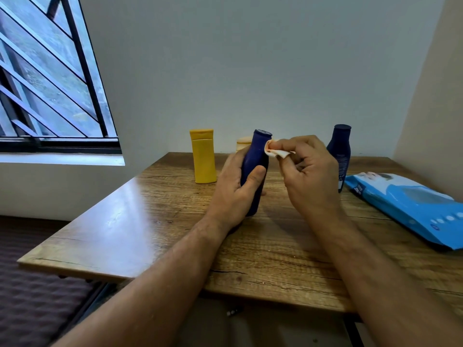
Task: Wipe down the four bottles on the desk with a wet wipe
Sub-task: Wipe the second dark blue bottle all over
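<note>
Fingers [278, 146] of right hand [308, 171] pinch wet wipe [278, 152] at blue bottle [255, 169] neck; left hand [238, 189] grips body. Next: wipe downward.

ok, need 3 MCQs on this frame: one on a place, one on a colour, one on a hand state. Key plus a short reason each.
1. Where does the wipes pack lie on the desk?
A. at the right side
B. by the left edge
C. behind the yellow bottle

2. What colour is the bottle that the left hand grips?
A. yellow
B. dark blue
C. white

3. What is the right hand doing?
A. resting flat on the desk
B. pinching a wet wipe against the gripped bottle's neck
C. pulling a wipe from the pack

Key:
1 A: the blue pack sits at the desk's right side, near the other dark blue bottle.
2 B: the fingers wrap a dark blue body; the yellow bottle stands apart, behind.
3 B: the wipe is held by the fingers at the neck.
</note>
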The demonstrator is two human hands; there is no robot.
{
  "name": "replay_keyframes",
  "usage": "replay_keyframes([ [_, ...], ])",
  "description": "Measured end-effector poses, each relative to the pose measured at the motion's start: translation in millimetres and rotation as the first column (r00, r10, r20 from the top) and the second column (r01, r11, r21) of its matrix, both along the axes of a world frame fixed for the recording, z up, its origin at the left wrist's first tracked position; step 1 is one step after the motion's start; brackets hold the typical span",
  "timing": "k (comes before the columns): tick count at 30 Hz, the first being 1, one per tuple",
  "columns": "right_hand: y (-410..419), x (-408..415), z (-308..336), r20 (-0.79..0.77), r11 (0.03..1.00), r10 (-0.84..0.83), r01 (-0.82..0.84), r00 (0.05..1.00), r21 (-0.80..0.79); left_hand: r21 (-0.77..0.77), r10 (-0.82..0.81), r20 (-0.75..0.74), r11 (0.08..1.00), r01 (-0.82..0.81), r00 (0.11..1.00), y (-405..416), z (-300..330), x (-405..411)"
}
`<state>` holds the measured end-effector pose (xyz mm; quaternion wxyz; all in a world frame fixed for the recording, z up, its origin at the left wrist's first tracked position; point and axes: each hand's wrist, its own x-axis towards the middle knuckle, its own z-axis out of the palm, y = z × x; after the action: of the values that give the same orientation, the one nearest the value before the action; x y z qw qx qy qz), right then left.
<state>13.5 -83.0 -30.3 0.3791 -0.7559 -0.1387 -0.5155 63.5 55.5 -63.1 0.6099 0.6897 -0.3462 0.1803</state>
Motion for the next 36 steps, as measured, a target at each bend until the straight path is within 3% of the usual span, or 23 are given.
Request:
replay_keyframes([
  [7, 0.7, -2.7, -2.6, -0.059, 0.979, 0.072, -0.082, 0.996, -0.185, -0.107, -0.152, -0.05, 0.983, 0.146, 0.987, 4.8, 2.1, 1.3],
  [12, 0.3, -4.2, 0.5, -0.033, 0.998, 0.054, -0.055, 0.998, -0.016, -0.096, -0.179, -0.074, 0.98, 0.172, 0.981, 6.6, -0.6, -2.0],
  [14, 0.1, -6.0, 0.4, -0.044, 0.998, 0.053, -0.054, 0.998, -0.011, -0.055, -0.125, -0.066, 0.991, 0.122, 0.99, 7.1, -1.5, -2.1],
  [20, 0.8, -6.2, -4.1, -0.11, 0.978, 0.055, -0.076, 0.992, -0.196, 0.035, 0.139, 0.065, 0.989, -0.142, 0.988, 6.7, -2.0, 5.4],
  [26, -3.2, -7.2, 1.0, 0.078, 0.999, 0.034, -0.032, 0.996, -0.022, 0.153, 0.318, 0.076, 0.933, -0.326, 0.945, 10.0, -2.5, 10.2],
  [31, -1.1, -5.4, -2.8, -0.028, 0.989, 0.06, -0.063, 0.998, -0.131, 0.239, 0.33, 0.156, 0.902, -0.36, 0.931, 8.7, -3.4, 8.7],
  [36, -2.9, -3.2, -0.1, -0.068, 1.0, -0.011, 0.009, 0.998, -0.027, 0.245, 0.29, 0.171, 0.913, -0.325, 0.942, 7.1, -2.1, 11.9],
])
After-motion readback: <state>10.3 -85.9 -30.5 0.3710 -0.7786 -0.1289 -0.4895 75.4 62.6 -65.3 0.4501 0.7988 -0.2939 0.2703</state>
